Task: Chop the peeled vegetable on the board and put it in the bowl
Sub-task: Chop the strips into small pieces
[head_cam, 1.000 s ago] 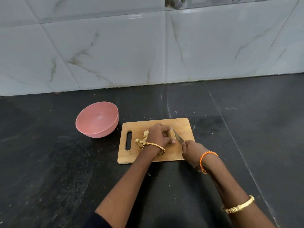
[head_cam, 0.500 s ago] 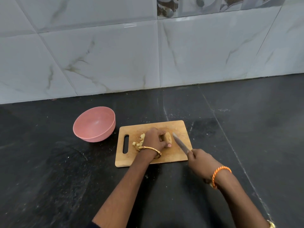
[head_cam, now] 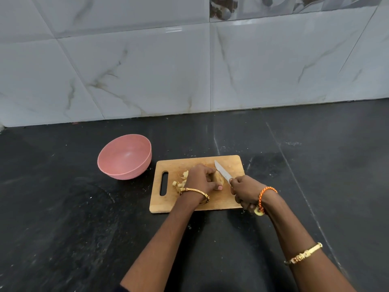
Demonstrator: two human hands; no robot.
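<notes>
A: The peeled vegetable [head_cam: 217, 178] lies near the middle of the wooden chopping board [head_cam: 229, 199], mostly covered by the person's left hand [head_cam: 201, 179]. Which way it runs is hard to judge, since only its pale right end shows past the fingers.

B: And the surroundings, biggest first?

A: A dark stone counter [head_cam: 73, 218] carries everything, backed by a wall of white marbled tiles [head_cam: 126, 70]. The board sits on the counter with its long side running left to right and its handle slot [head_cam: 164, 183] at the left end. The pink bowl [head_cam: 124, 156] stands on the counter just beside the board's far left corner, apart from it, upright.

B: How do the hands stand?

A: The left hand is curled over the vegetable, fingers bent down around it and the thumb tip resting at its near side. The right hand [head_cam: 245, 191] is closed tightly round the handle of the knife [head_cam: 223, 172], of which a yellow butt end peeks out below the wrist.

B: And the blade?

A: It points away from the person and slightly left, its long axis slanting from the right fist toward the board's far edge, lying just right of the vegetable. Whether the edge touches it cannot be told.

B: Anything already cut?

A: A small heap of pale cut pieces [head_cam: 181, 180] lies on the board left of the left hand.
</notes>
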